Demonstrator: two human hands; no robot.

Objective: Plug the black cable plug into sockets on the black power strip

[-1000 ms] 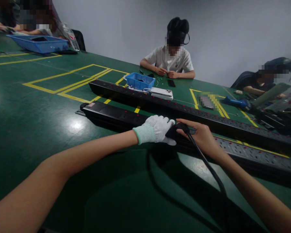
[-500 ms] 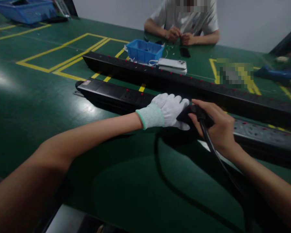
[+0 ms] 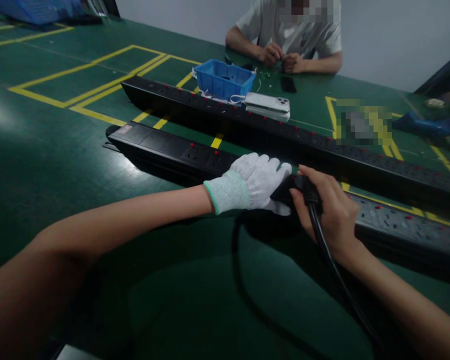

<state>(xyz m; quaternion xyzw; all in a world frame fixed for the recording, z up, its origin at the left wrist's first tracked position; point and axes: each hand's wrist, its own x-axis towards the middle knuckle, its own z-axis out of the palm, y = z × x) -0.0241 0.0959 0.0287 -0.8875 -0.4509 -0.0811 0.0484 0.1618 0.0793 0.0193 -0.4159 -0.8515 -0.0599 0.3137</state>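
Note:
A long black power strip (image 3: 161, 142) with red switches lies across the table in front of me. My left hand (image 3: 260, 182), in a white knitted glove with a green-edged cuff, is wrapped over its middle, thumb on the near side. Bare, my right hand (image 3: 333, 210) pinches a black plug (image 3: 304, 186) between thumb and fingers, close against the strip's socket face just right of the glove. Whether its pins are in a socket is hidden. From the plug a thick black cable (image 3: 326, 250) runs down toward the lower right.
Behind lies a second, longer black power strip (image 3: 225, 120). Beyond it are a blue bin (image 3: 225, 82) and a white phone-like device (image 3: 268, 104). A person (image 3: 285, 45) sits across the green table (image 3: 165, 280), which has yellow tape lines. Another blue basket (image 3: 41, 12) stands far left.
The view has tilted and shifted slightly, so both hands and the near strip appear a little lower. My left hand keeps its grip on the strip, my right on the plug.

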